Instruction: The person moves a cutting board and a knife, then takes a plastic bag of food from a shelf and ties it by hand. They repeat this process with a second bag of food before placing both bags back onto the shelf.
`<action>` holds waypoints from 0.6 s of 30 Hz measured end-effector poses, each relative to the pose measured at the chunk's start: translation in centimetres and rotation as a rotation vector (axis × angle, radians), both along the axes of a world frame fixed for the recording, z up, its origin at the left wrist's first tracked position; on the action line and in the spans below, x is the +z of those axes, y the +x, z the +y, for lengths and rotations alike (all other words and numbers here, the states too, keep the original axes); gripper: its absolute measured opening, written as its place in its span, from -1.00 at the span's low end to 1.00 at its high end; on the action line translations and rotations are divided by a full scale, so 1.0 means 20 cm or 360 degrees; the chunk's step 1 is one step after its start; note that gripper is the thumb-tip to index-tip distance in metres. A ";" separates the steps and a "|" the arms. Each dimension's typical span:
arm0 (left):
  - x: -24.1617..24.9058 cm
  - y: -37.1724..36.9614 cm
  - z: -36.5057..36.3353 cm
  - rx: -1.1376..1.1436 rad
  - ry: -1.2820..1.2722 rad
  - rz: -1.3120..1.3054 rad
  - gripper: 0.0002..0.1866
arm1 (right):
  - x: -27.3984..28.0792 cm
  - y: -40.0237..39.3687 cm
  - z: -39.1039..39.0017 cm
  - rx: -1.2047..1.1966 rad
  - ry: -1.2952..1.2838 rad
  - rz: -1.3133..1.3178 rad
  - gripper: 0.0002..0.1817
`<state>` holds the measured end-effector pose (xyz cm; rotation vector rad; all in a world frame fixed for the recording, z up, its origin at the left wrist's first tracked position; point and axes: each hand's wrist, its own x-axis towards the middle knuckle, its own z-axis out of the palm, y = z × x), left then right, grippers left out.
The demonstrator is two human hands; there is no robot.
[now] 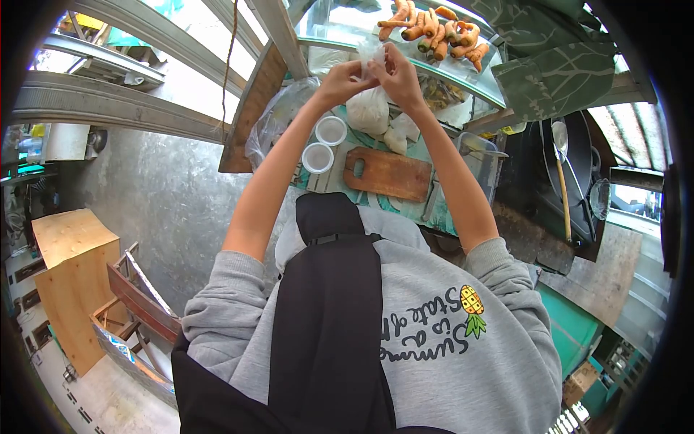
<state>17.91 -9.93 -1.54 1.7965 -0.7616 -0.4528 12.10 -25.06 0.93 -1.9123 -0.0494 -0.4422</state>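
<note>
Both arms stretch forward over the counter. My left hand [343, 83] and my right hand [396, 74] meet at a thin clear plastic bag [371, 56], with the fingers of each closed on it. What the bag contains, if anything, I cannot make out. Below the hands lie a filled whitish plastic bag [368, 111] and a smaller pale bag [397, 137]. Two white plastic cups [318, 158] stand at the left, one behind the other. Closer to my body is a wooden cutting board [388, 174] with a handle hole.
Several carrots [434, 32] lie on the glass case top ahead. At the right a large dark wok [538, 170] holds a ladle [560, 137]. A clear plastic container [477, 148] sits beside the counter. Wooden posts [278, 36] rise at the left; a wooden cabinet [72, 289] stands behind.
</note>
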 end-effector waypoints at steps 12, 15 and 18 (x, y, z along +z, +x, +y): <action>0.10 0.07 0.06 -0.0012 -0.0388 0.0141 -0.60 | 0.22 -0.09 -0.11 -0.0033 -0.0335 -0.0032 -0.81; 0.15 0.09 0.07 -0.0016 -0.0482 0.0746 -0.44 | 0.23 -0.09 -0.09 -0.0027 -0.0346 -0.0081 -0.83; 0.25 0.09 0.07 -0.0005 -0.0131 0.0484 -0.41 | 0.25 -0.09 -0.08 0.0028 -0.0363 -0.0023 -0.83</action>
